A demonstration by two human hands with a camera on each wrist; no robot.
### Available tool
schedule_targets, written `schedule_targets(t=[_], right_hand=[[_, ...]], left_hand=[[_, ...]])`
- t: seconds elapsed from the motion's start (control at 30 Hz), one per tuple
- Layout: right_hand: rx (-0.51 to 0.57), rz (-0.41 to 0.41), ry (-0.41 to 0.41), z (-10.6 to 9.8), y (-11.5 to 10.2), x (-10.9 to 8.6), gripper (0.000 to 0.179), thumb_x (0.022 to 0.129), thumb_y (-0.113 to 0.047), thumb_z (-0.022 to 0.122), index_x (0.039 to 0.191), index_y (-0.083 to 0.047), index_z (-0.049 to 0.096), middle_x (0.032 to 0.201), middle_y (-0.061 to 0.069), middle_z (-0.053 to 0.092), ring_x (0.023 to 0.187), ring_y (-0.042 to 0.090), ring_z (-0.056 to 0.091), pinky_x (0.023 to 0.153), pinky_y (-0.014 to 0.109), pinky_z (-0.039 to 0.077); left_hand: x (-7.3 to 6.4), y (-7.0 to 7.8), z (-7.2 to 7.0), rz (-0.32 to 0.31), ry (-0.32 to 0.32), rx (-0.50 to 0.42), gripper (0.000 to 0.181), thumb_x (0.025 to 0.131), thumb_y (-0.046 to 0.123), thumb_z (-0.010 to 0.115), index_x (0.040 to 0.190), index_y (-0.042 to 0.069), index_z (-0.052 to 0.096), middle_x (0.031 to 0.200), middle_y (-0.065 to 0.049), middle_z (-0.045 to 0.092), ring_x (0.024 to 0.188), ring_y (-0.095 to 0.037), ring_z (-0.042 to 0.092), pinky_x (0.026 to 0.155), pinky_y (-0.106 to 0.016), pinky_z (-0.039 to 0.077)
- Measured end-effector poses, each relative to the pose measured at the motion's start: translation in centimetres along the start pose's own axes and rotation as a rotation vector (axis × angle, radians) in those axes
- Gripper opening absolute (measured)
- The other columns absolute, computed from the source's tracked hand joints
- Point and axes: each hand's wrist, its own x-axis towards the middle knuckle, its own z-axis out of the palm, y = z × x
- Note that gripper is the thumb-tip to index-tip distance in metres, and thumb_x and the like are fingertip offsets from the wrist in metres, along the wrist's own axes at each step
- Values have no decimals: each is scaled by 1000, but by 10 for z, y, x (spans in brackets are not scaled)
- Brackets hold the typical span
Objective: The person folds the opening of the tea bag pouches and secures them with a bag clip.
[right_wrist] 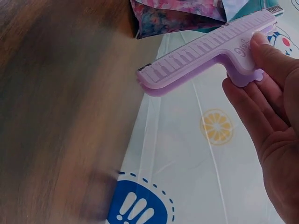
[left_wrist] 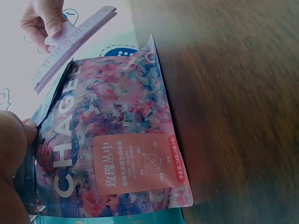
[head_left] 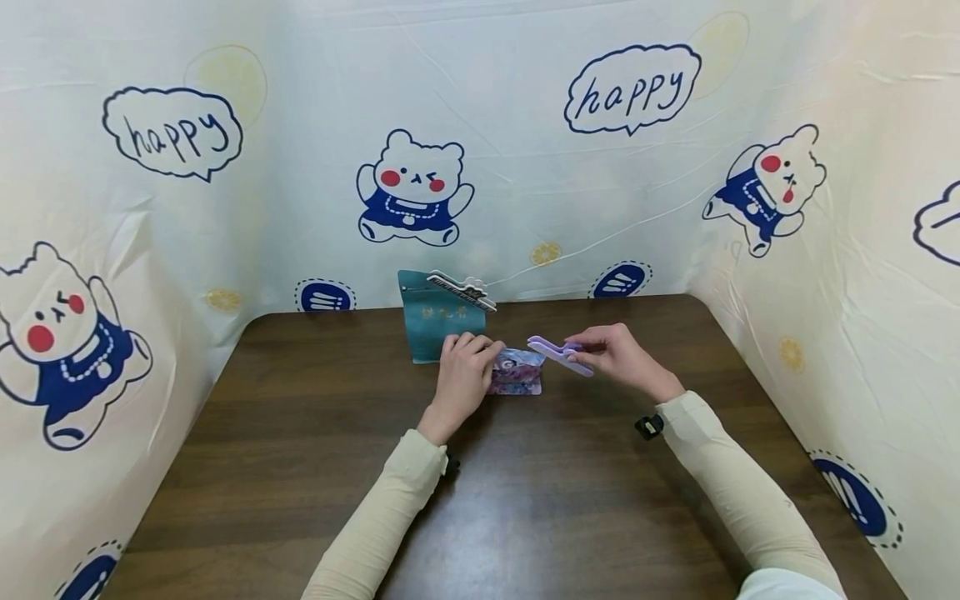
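Note:
A tea pouch (left_wrist: 107, 107) with a pink and blue floral print stands on the table, "CHAGEE" in white along it. At its top edge, my left hand (head_left: 467, 371) grips the folded opening; part of that grip is hidden behind the pouch. My right hand (head_left: 622, 358) pinches the handles of a purple bag clip (right_wrist: 205, 56) between thumb and fingers. The clip is held up just right of the pouch in the head view, its long bar slanting near the pouch's top edge. In the right wrist view, the clip overlaps the pouch.
Behind the left hand stands a teal pouch (head_left: 442, 329) with a white and black clip (head_left: 461, 292) across its top. The brown wooden table (head_left: 315, 467) is bordered by a printed cloth backdrop (head_left: 525, 192) at the back and sides.

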Motion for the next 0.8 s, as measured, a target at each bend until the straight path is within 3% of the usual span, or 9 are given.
schedule_targets(t=[0.27,0.8], right_hand=[[-35,-18,-44,2,3,0,26,87,-3,79,112,0,77,100,8,77,78,14,69,71,31,60],[-123,-76,-112,5,-7,12,28,88,-4,78,115,-3,77,104,8,77,85,15,72,74,33,61]], left_hand=[[0,1,1,-6,-6,-13,21,92,9,74,112,14,79,100,-3,75,94,-22,60,87,-41,41],[0,1,3,13,20,4,19,93,7,73,110,14,80,98,-2,75,92,-22,61,87,-41,41]])
